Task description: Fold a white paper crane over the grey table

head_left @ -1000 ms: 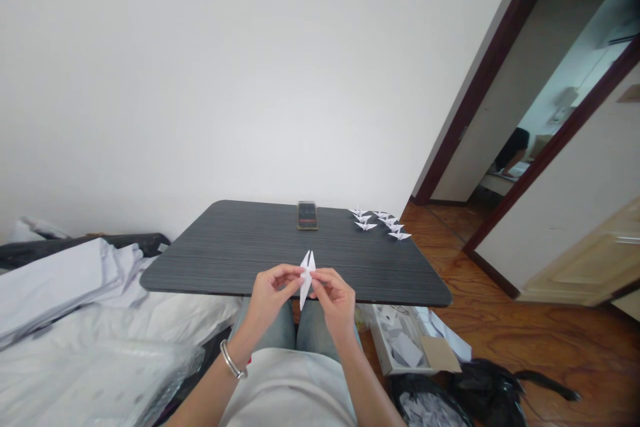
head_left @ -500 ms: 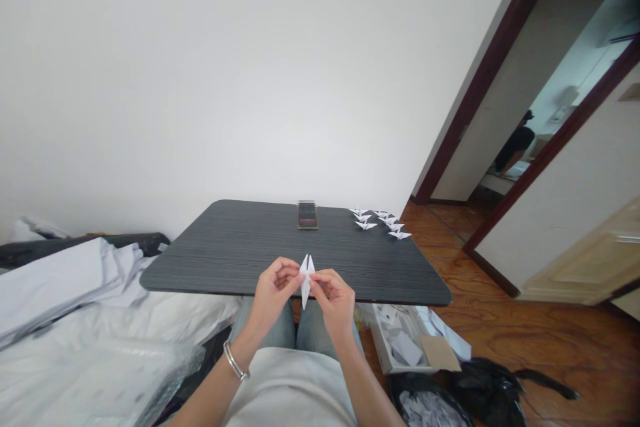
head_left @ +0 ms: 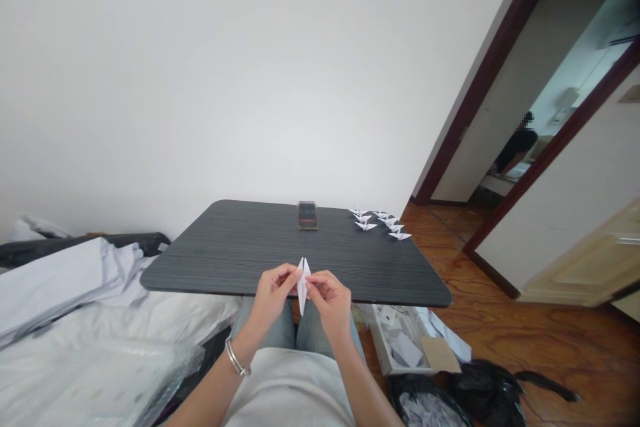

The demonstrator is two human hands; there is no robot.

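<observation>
A narrow, diamond-shaped piece of folded white paper point(head_left: 302, 290) is held upright at the near edge of the dark table point(head_left: 250, 247). Its top splits into two points and its lower end tapers to one. My left hand point(head_left: 273, 290) pinches its left side between thumb and fingers. On the opposite side, my right hand point(head_left: 330, 297) pinches it the same way. Several folded white paper cranes point(head_left: 366, 226) stand in two rows at the table's far right.
A phone point(head_left: 307, 215) lies near the table's back edge, by the white wall. White paper sheets point(head_left: 65, 287) are piled at left. Below right are a box of papers point(head_left: 400, 347) and black plastic bags point(head_left: 487, 390). A person point(head_left: 517, 147) is beyond the doorway.
Both hands and the folded paper have shifted slightly to the left and toward me. The grip on the paper stays much the same.
</observation>
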